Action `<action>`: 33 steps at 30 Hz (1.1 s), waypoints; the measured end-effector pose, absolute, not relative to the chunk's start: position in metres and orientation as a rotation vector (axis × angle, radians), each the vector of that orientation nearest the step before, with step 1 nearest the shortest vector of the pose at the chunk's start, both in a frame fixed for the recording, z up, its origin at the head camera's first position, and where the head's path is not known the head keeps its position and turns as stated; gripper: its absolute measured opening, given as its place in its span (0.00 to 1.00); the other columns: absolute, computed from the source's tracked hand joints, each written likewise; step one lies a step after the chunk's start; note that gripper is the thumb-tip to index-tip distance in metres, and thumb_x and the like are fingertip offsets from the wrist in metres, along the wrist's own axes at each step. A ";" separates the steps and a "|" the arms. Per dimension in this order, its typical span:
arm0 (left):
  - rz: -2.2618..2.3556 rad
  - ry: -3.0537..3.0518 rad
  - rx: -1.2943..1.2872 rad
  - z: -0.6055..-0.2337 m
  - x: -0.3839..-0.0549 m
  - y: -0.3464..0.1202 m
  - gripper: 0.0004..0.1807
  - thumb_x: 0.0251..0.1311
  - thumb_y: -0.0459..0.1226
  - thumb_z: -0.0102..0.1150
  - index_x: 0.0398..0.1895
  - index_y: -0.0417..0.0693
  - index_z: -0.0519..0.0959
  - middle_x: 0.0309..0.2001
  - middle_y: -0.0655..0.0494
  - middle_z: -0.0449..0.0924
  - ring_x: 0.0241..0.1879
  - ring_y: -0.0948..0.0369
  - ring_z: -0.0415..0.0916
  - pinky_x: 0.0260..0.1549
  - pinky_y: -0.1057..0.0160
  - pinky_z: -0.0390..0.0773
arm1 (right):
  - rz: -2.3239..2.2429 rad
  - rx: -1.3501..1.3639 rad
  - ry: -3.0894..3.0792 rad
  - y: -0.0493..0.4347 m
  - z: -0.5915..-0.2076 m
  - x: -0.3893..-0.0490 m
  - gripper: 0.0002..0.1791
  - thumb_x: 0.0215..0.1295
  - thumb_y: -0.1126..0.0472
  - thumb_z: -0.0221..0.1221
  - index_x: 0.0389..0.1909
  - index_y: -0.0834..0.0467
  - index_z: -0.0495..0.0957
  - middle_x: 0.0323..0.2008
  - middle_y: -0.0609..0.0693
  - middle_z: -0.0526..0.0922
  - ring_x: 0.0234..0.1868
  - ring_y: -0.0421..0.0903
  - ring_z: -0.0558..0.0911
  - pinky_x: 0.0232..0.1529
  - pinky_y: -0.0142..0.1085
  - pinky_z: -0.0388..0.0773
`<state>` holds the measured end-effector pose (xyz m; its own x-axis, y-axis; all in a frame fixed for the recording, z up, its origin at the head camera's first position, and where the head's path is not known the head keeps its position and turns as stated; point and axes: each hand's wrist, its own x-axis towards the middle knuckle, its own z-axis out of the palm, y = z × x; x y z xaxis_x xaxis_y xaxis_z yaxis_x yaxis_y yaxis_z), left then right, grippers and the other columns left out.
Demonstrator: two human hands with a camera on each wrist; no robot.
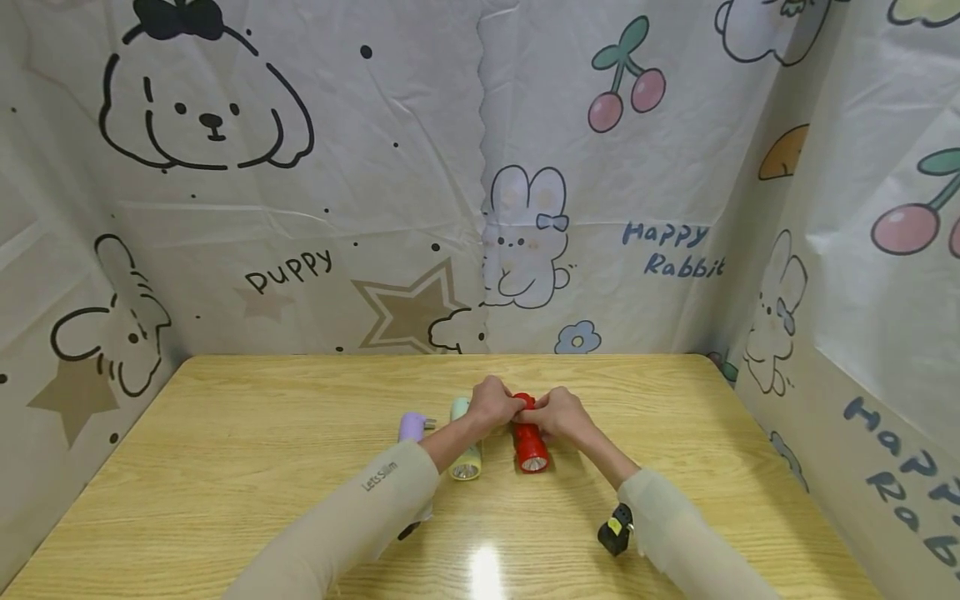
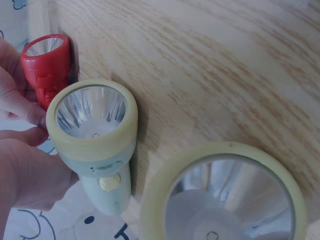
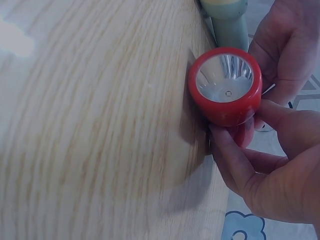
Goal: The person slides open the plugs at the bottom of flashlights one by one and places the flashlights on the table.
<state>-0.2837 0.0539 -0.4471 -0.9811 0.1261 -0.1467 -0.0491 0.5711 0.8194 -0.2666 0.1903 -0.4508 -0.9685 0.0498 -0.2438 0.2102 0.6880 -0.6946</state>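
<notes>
A red flashlight (image 1: 532,450) lies on the table with its lens toward me. My right hand (image 1: 564,413) grips its body from the right, thumb and fingers on either side in the right wrist view. From the left, my left hand (image 1: 493,403) pinches its rear end; those fingertips are partly hidden. A thin metal strip (image 3: 269,89) shows beside the red flashlight, between the hands. Left of it lies a pale green flashlight (image 2: 107,192) with a cream rim, close to my left hand. Farther left is a purple flashlight (image 1: 412,427) with metal prongs sticking out, its front hidden by my forearm.
A cream-rimmed flashlight head (image 2: 155,200) fills the lower right of the left wrist view. A small black thing with a yellow patch (image 1: 615,531) is beside my right sleeve. Printed cloth (image 1: 420,192) hangs behind the wooden table (image 1: 262,433) and along its sides.
</notes>
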 end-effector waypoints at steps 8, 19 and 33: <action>1.384 2.644 0.109 -0.446 -0.283 0.054 0.19 0.59 0.31 0.66 0.10 0.39 0.77 0.13 0.57 0.71 0.15 0.63 0.61 0.13 0.70 0.61 | -1.226 0.171 2.663 0.193 -0.449 -0.264 0.23 0.58 0.55 0.73 0.12 0.56 0.72 0.16 0.47 0.73 0.18 0.42 0.73 0.21 0.29 0.74; 1.377 2.630 0.109 -0.447 -0.284 0.053 0.18 0.61 0.32 0.66 0.13 0.39 0.78 0.14 0.56 0.72 0.14 0.64 0.61 0.12 0.71 0.61 | -1.236 0.158 2.670 0.194 -0.451 -0.264 0.23 0.58 0.54 0.73 0.13 0.57 0.72 0.16 0.49 0.75 0.18 0.42 0.74 0.21 0.29 0.75; 1.365 2.632 0.105 -0.447 -0.283 0.051 0.22 0.62 0.31 0.65 0.09 0.43 0.72 0.10 0.59 0.65 0.13 0.64 0.58 0.11 0.70 0.58 | -1.239 0.164 2.668 0.191 -0.452 -0.262 0.24 0.58 0.53 0.73 0.13 0.57 0.71 0.17 0.50 0.76 0.18 0.43 0.76 0.21 0.29 0.75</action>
<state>-0.2833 0.0506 -0.4473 -0.9823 0.1423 -0.1221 -0.0178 0.5774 0.8163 -0.2624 0.1912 -0.4518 -0.9748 0.0180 -0.2225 0.1816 0.6436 -0.7435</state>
